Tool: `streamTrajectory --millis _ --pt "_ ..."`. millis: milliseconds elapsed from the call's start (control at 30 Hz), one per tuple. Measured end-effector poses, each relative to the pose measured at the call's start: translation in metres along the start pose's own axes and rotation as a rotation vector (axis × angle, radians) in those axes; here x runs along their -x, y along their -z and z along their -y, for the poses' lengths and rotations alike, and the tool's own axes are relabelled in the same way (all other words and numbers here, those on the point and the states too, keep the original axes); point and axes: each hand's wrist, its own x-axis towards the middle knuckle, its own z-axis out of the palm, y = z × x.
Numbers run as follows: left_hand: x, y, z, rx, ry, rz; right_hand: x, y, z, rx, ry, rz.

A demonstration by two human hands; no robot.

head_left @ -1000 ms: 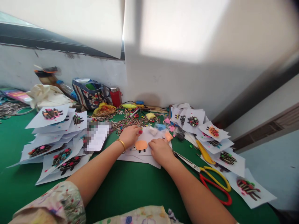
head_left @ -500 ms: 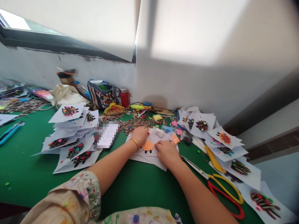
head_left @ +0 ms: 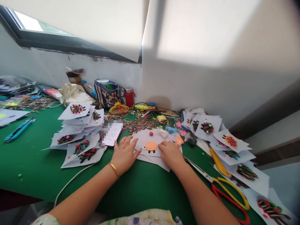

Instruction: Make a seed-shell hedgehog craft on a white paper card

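White paper sheets (head_left: 153,160) lie in the middle of the green table, and the top one bears a flat orange clay oval (head_left: 151,146) with small black feet. Above the oval sits a small red clay ball (head_left: 151,134). My left hand (head_left: 125,153), with a gold bracelet at the wrist, is spread at the left edge of the paper and holds nothing. On the right side of the paper rests my right hand (head_left: 171,153), its fingers bent beside the oval; what may be under the fingertips is hidden.
Stacks of decorated papers stand left (head_left: 73,111) and right (head_left: 221,125). A phone (head_left: 112,134) lies left of my hand, large scissors (head_left: 212,179) at the right. Behind are scattered seeds (head_left: 138,123), a striped bag (head_left: 109,95), a red flask (head_left: 129,97); a blue cutter (head_left: 20,129) lies far left.
My left hand has moved left and down from the red ball, its fingers now spread, and the ball shows fully. My right hand stays on the paper. The view has shifted slightly left.
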Motion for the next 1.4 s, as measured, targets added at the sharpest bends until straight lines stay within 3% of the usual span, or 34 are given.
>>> streamTrajectory --millis 133,400,667,1033,1400 --pt "0.014 -0.003 0.011 -0.024 0.044 0.019 0.000 -0.001 0.000 -0.003 0.008 -0.024" --pt "0.010 -0.005 0.017 -0.026 0.083 0.011 0.001 -0.002 0.000 -0.013 0.005 -0.024" --pt "0.004 0.004 0.006 -0.017 0.034 -0.029 0.001 -0.004 0.000 -0.005 0.005 -0.031" --pt "-0.029 0.000 -0.013 0.044 -0.062 -0.051 0.000 -0.003 0.000 -0.015 0.007 -0.025" --pt "-0.062 0.000 -0.003 0.052 -0.027 -0.087 0.000 -0.007 -0.002 -0.032 0.009 -0.046"
